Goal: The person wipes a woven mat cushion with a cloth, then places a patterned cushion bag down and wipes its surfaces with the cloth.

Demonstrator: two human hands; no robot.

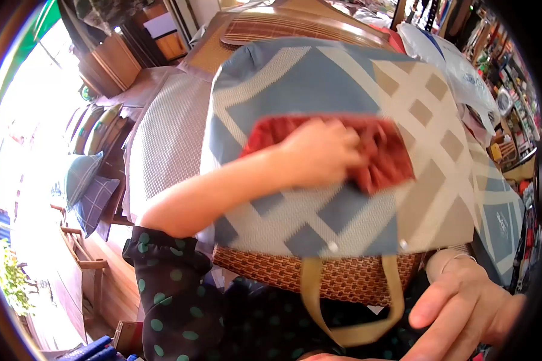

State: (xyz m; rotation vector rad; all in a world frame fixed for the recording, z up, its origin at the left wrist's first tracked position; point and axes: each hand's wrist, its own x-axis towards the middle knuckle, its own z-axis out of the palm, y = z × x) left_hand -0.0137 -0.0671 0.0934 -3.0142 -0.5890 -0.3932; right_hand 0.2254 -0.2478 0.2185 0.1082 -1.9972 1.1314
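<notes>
My left hand (325, 153) comes in from the left in a dark sleeve with green dots. Its fingers are curled on a bunched red cloth (388, 153), which lies on a large blue-grey and beige patterned bag or cover (439, 198). Motion blurs this hand a little. My right hand (464, 304) is at the lower right, beside the bag's near corner, its fingers stretched out toward the lower left. A pale bracelet shows near its wrist. Two tan strap handles (393, 289) hang from the bag's near edge, over a brown woven surface (253, 265).
Cushions (87, 201) are stacked at the left beside a wooden frame (93, 265). A pale textured mat (165, 132) lies left of the bag. Brown mats (301, 30) lie behind it. White plastic packaging (451, 66) and crowded shelves (512, 96) stand at the right.
</notes>
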